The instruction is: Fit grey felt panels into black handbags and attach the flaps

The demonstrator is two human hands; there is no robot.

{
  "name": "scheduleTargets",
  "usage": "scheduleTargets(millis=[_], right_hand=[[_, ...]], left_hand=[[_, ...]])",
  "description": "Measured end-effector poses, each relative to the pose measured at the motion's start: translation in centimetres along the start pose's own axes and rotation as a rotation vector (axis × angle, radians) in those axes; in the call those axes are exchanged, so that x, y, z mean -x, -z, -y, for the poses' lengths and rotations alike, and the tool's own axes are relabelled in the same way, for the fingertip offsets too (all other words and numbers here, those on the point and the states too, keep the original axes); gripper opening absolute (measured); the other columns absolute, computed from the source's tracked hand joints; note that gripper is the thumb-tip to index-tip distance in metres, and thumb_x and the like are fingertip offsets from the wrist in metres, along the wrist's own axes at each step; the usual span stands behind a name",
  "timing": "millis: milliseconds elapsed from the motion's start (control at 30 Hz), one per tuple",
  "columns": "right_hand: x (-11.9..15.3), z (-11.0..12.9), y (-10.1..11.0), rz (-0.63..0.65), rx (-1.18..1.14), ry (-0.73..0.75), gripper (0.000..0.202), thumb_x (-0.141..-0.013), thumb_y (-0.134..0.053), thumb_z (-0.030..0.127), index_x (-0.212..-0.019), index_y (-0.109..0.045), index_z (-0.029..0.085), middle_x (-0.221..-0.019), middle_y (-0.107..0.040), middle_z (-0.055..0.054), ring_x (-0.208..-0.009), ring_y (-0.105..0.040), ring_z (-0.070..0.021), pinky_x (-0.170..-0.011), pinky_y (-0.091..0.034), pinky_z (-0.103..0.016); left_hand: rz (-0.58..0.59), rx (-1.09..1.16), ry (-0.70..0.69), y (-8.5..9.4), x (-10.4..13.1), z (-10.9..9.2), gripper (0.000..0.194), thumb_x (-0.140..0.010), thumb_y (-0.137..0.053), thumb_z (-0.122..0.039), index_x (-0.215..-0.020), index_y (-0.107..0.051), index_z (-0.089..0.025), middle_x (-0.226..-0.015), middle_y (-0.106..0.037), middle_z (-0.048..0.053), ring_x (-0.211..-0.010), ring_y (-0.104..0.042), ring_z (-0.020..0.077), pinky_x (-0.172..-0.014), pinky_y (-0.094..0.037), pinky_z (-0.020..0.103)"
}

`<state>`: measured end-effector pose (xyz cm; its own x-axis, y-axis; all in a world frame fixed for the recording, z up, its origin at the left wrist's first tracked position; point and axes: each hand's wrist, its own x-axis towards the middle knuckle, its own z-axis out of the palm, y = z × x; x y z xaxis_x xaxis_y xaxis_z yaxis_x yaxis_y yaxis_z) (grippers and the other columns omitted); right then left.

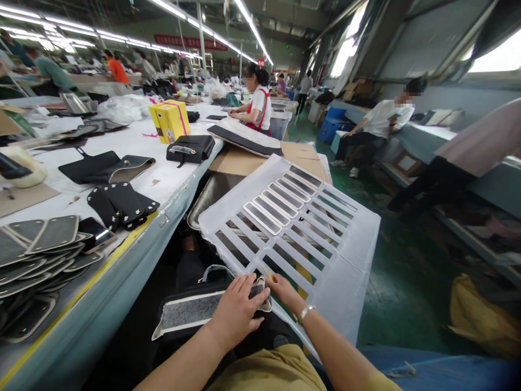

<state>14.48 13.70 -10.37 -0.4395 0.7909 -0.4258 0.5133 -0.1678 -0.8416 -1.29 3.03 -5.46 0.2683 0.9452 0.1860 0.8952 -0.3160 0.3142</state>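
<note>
A black bag [183, 300] with a thin handle rests on my lap. Along it lies a grey fuzzy strip [191, 314] with a pale border. My left hand [238, 309] grips the bag near the strip's right end, fingers bent over it and thumb on the near side. Just beyond that end, the fingers of my right hand [285, 293] are pinched together; a tiny yellowish tip shows there, too small to name. Right behind the hands, a white slotted sheet [354, 271] leans at a slant, with several grey pale-edged strips [266, 217] lying on it.
The worktable [171, 209] on the left carries stacked grey panels [40, 260], black pieces [122, 203], a black bag [190, 149] and a yellow box [170, 120]. Cardboard [236, 160] lies behind the sheet. A seated person [258, 103] works ahead; others are at right.
</note>
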Motion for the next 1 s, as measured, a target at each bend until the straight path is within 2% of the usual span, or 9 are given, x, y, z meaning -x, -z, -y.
scheduleTargets(millis=[100,167,233,333,500,800,1000], right_hand=[[2.1,1.3,3.9,0.040,0.101,-0.011,0.053,-0.079,-0.044,0.065,-0.075,-0.058,0.014,-0.064,-0.056,0.000,-0.052,-0.044,-0.0093,-0.051,-0.036,-0.023],[3.6,2.6,4.9,0.018,0.268,-0.007,0.062,-0.086,-0.027,0.065,-0.067,-0.057,0.014,-0.059,-0.055,-0.002,-0.050,-0.045,-0.0101,-0.051,-0.035,-0.024],[4.6,4.0,4.4,-0.055,0.568,0.046,0.065,-0.092,-0.015,0.057,-0.067,-0.058,0.015,-0.062,-0.059,-0.005,-0.057,-0.052,-0.0129,-0.056,-0.037,-0.025],[4.9,5.6,2.5,-0.123,0.893,0.116,0.056,-0.095,-0.016,0.045,-0.079,-0.062,0.016,-0.079,-0.067,-0.009,-0.073,-0.060,-0.0169,-0.063,-0.038,-0.027],[4.2,6.4,0.6,-0.135,1.021,0.087,0.057,-0.095,-0.015,0.044,-0.084,-0.064,0.017,-0.084,-0.069,-0.013,-0.077,-0.064,-0.0208,-0.062,-0.041,-0.029],[4.3,7.3,-0.1,-0.212,1.152,0.069,0.062,-0.095,-0.008,0.043,-0.083,-0.063,0.018,-0.081,-0.069,-0.012,-0.080,-0.066,-0.0247,-0.065,-0.046,-0.032],[4.5,7.8,-0.4,-0.201,1.203,0.112,0.053,-0.097,-0.012,0.038,-0.089,-0.060,0.018,-0.081,-0.069,-0.010,-0.079,-0.067,-0.0231,-0.066,-0.046,-0.032]], left_hand=[[-0.004,0.015,0.016,0.0,0.2,0.0,0.062,-0.064,-0.077,-0.038,-0.122,-0.056,-0.030,-0.130,-0.048,0.015,-0.119,-0.047,0.0327,-0.100,-0.039,0.050],[-0.001,0.025,0.012,0.0,0.3,0.1,0.062,-0.063,-0.077,-0.037,-0.121,-0.056,-0.030,-0.130,-0.049,0.015,-0.119,-0.047,0.0330,-0.100,-0.038,0.051],[-0.002,0.034,0.006,-0.1,0.3,0.3,0.062,-0.062,-0.078,-0.036,-0.121,-0.057,-0.029,-0.129,-0.049,0.016,-0.119,-0.047,0.0338,-0.099,-0.038,0.052],[-0.017,0.048,0.000,-0.2,0.3,0.5,0.060,-0.063,-0.077,-0.036,-0.120,-0.058,-0.026,-0.129,-0.049,0.017,-0.119,-0.047,0.0340,-0.099,-0.038,0.052],[-0.019,0.073,-0.006,-0.2,0.6,1.0,0.061,-0.062,-0.078,-0.040,-0.117,-0.060,-0.022,-0.130,-0.049,0.019,-0.120,-0.046,0.0340,-0.100,-0.038,0.051],[-0.017,0.086,-0.032,0.1,0.7,1.4,0.063,-0.060,-0.079,-0.037,-0.116,-0.058,-0.016,-0.130,-0.050,0.021,-0.120,-0.048,0.0349,-0.101,-0.039,0.051],[-0.045,0.146,0.007,-0.4,0.6,1.3,0.063,-0.057,-0.078,-0.030,-0.112,-0.052,-0.013,-0.126,-0.054,0.019,-0.117,-0.050,0.0327,-0.101,-0.039,0.051]])
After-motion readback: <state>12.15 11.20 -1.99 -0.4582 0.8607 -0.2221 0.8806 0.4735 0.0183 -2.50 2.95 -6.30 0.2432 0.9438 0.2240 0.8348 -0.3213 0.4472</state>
